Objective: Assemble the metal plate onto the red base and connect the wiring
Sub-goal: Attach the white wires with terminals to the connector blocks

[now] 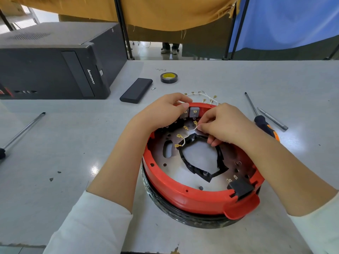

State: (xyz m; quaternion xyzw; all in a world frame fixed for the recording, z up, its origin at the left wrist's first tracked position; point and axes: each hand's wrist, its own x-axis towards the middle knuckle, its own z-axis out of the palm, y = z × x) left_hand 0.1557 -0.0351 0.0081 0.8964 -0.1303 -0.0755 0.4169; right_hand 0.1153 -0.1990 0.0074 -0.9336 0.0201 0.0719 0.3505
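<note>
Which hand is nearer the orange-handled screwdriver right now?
Right. The right hand pinches a white wire inside the red base, just left of the screwdriver; the left hand grips the base's far rim, farther away.

left hand [166, 109] hides red base [192, 197] far rim | left tool [22, 132] edge-cut

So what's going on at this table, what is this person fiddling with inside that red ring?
A person is wiring up a round red base that already has a metal plate sitting inside it. The left hand steadies the far rim near two small grey blocks, while the right hand pinches a thin white wire with brass connectors. More loose wires lie behind the base, and a screwdriver rests to the right.
</note>
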